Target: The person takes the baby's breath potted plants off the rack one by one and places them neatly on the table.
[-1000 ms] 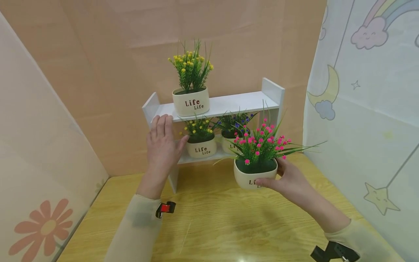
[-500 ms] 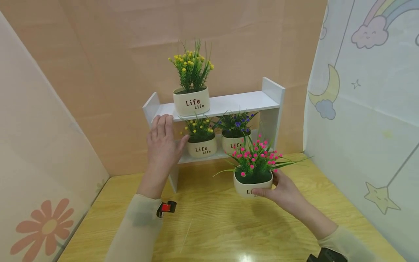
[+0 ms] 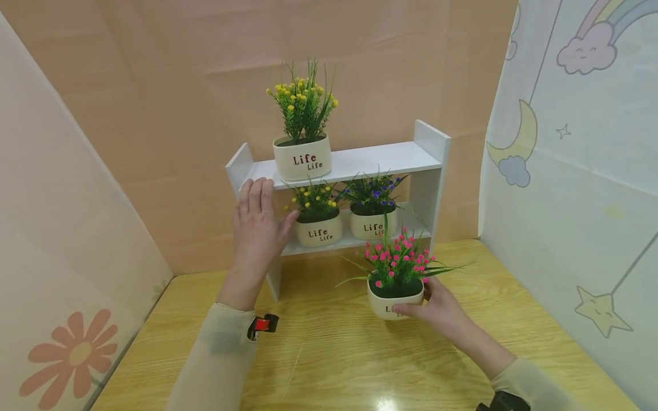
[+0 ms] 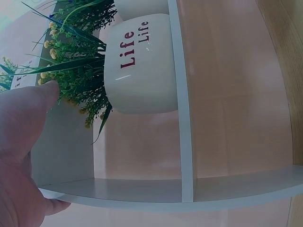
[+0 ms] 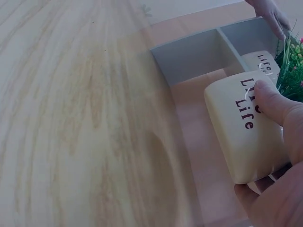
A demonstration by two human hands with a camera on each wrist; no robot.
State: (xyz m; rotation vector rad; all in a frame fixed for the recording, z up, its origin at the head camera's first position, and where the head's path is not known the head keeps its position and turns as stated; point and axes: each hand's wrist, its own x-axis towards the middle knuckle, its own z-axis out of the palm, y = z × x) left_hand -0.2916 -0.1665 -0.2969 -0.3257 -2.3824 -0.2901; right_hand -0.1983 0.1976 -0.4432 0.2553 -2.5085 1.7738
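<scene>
My right hand [image 3: 439, 311] grips a cream flowerpot [image 3: 382, 308] of pink artificial flowers [image 3: 398, 257], thumb across its "Life" lettering and fingers round its side. In the right wrist view this pot [image 5: 246, 137] appears tilted, and its shadow falls on the table. My left hand [image 3: 257, 228] rests on the left end of a white two-tier shelf [image 3: 385, 160], fingers straight against the top board and thumb spread. Beside that thumb, a pot of small yellow flowers [image 3: 319, 233] stands on the lower board, with a blue-flowered pot [image 3: 374, 224] to its right.
A taller yellow-flowered pot [image 3: 303, 158] stands on the left part of the top board. The shelf stands towards the back of the wooden table [image 3: 319, 354]. Printed cloth walls enclose the sides, with a peach backdrop [image 3: 180, 114] behind.
My right hand has brought the pink-flowered pot down and slightly left, away from the shelf, uncovering the blue-flowered pot. The left hand stays in place on the shelf.
</scene>
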